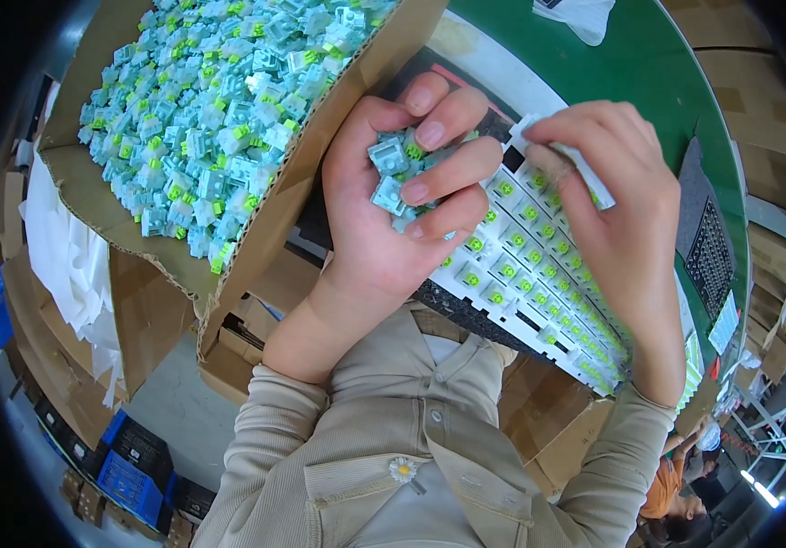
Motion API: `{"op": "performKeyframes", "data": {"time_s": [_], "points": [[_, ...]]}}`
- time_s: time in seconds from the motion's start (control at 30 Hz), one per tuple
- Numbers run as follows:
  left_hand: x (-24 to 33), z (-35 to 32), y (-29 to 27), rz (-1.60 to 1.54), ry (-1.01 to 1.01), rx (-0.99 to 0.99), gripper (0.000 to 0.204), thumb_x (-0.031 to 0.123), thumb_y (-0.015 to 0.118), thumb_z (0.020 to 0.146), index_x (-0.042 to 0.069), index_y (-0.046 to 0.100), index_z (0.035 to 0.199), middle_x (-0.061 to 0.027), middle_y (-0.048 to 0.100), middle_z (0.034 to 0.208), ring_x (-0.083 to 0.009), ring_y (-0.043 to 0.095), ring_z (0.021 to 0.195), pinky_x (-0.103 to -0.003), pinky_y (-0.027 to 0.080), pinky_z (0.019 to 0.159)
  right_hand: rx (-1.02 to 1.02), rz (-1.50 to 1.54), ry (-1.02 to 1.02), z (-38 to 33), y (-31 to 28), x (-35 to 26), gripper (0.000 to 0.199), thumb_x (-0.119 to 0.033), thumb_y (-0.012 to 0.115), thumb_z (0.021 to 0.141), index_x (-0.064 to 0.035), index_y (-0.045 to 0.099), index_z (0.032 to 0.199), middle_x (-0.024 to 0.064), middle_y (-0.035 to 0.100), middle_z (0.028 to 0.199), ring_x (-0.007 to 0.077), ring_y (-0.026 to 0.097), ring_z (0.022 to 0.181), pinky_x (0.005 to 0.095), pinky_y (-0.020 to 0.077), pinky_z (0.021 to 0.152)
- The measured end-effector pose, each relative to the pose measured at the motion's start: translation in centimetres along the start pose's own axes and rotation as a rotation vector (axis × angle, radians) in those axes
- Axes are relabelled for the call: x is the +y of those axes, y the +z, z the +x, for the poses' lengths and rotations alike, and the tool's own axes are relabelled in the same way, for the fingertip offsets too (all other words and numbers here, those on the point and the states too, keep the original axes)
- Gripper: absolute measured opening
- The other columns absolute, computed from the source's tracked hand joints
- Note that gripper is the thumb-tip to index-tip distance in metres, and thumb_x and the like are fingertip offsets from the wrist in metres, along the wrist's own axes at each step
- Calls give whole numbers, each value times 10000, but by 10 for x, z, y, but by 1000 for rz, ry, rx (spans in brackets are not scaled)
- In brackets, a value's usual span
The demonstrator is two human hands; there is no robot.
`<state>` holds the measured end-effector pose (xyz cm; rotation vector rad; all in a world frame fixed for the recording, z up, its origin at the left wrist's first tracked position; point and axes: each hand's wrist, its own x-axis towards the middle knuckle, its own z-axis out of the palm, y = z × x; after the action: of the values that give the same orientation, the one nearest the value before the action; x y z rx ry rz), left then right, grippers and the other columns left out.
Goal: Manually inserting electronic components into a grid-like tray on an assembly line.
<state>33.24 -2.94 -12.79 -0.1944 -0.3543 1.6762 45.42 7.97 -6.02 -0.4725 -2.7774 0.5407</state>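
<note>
My left hand [366, 219] is turned palm up, its fingers curled over several pale-blue and green keyboard switches [387, 155]. To its right my right hand [626, 183] bends over the far part of a white keyboard plate [503, 316], thumb and fingertips pressed together at its upper edge. Whatever sits between those fingertips is hidden. Rows of switches with bright green stems [505, 271] fill much of the plate, and a few dark openings show among them. The plate lies slanted on a dark speckled pad [452, 304], close in front of my body.
A large cardboard box [261, 215] heaped with loose switches [201, 119] stands at the left. The green tabletop [649, 78] carries a white plastic bag [580, 20] and a dark perforated panel [711, 247]. A person in orange [662, 489] is at the lower right; blue crates [133, 475] stand lower left.
</note>
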Motion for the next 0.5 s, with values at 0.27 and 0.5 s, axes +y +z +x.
{"op": "performKeyframes", "data": {"time_s": [0.27, 0.5], "points": [[-1, -9, 0, 221, -81, -241, 178, 175, 402, 865, 98, 391, 705, -11, 397, 691, -72, 357, 448, -193, 273, 354, -117, 124, -186, 28, 12, 9, 215, -25, 641, 668, -17, 606, 880, 90, 592, 800, 251, 547, 776, 342, 414, 702], [-1, -14, 0, 271, 78, -215, 170, 177, 378, 841, 94, 392, 694, -12, 387, 681, -68, 338, 433, -194, 273, 363, -342, 205, -93, 23, 12, -3, 255, -6, 632, 668, 2, 588, 919, 104, 552, 883, 254, 543, 803, 336, 427, 691]]}}
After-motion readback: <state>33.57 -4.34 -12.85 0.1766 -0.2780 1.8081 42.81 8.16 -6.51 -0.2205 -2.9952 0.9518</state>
